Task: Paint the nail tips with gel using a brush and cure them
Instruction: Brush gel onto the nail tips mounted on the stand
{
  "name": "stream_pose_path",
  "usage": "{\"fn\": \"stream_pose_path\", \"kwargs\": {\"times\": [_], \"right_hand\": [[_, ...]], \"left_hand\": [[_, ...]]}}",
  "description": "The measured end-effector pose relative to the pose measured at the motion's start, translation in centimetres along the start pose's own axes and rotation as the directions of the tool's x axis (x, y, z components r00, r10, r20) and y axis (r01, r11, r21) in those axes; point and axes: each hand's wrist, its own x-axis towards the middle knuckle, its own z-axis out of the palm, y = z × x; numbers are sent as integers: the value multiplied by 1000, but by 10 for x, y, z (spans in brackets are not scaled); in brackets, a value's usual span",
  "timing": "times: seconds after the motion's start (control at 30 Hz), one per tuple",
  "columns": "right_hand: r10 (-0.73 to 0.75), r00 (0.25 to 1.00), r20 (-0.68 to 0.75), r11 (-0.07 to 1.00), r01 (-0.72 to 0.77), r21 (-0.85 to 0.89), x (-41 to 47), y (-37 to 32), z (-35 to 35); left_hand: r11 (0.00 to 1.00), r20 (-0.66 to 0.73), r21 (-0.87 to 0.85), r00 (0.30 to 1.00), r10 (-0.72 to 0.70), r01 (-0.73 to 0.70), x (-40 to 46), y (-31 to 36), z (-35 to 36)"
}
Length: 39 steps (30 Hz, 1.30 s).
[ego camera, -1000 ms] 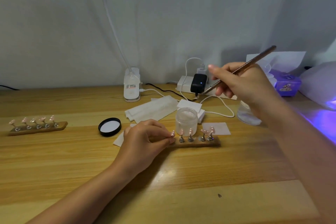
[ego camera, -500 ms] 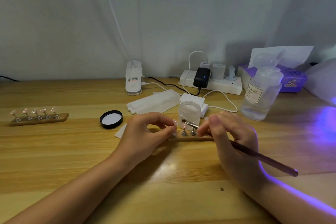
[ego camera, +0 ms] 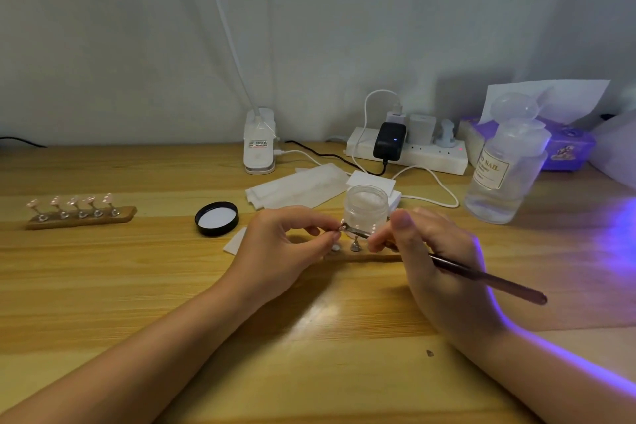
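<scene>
A wooden holder strip (ego camera: 361, 256) with small metal stands lies at the table's middle, mostly hidden by my hands. My left hand (ego camera: 275, 255) pinches the leftmost nail tip stand between thumb and fingers. My right hand (ego camera: 437, 262) grips a dark brush (ego camera: 488, 280), its metal tip (ego camera: 347, 228) reaching to the nail tip at my left fingertips. An open clear gel jar (ego camera: 365, 206) stands just behind the strip. A second strip (ego camera: 81, 213) with several pink nail tips lies at the far left.
The jar's black lid (ego camera: 216, 218) lies left of my hands. White wipes (ego camera: 299, 188), a lamp base (ego camera: 260, 141), a power strip (ego camera: 409, 151) with cables and a clear liquid bottle (ego camera: 506, 175) stand behind. A purple tissue box (ego camera: 568, 148) and violet light sit at the right.
My right hand came down from the back right with the brush and now holds its tip at the nail tip that my left hand pinches. My left hand stayed in place.
</scene>
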Motion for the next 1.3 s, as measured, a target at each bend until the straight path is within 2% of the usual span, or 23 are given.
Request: {"fn": "stream_pose_path", "kwargs": {"times": [0.17, 0.33, 0.5, 0.67, 0.83, 1.0, 1.17, 1.3], "right_hand": [[43, 998, -38, 998, -41, 49, -3, 0, -3], [25, 1000, 16, 1000, -25, -8, 1, 1, 1], [69, 997, -36, 995, -66, 77, -3, 1, -3], [38, 999, 10, 999, -38, -13, 1, 0, 0], [80, 996, -30, 993, -77, 89, -2, 2, -3], [44, 999, 12, 999, -43, -19, 1, 0, 0], [91, 996, -20, 993, -89, 82, -2, 1, -3], [41, 999, 18, 999, -41, -8, 2, -1, 0]], "left_hand": [[1000, 12, 6, 1000, 1, -1, 0, 0, 0], [1000, 20, 8, 1000, 17, -17, 0, -1, 1], [1000, 19, -3, 1000, 1, -1, 1, -1, 1], [1000, 13, 5, 1000, -2, 1, 1, 0, 1], [999, 11, -13, 999, -34, 34, 0, 1, 1], [999, 3, -16, 999, -36, 36, 0, 1, 1], [999, 7, -16, 999, -43, 43, 0, 2, 1], [999, 9, 1, 999, -37, 37, 0, 2, 1]]}}
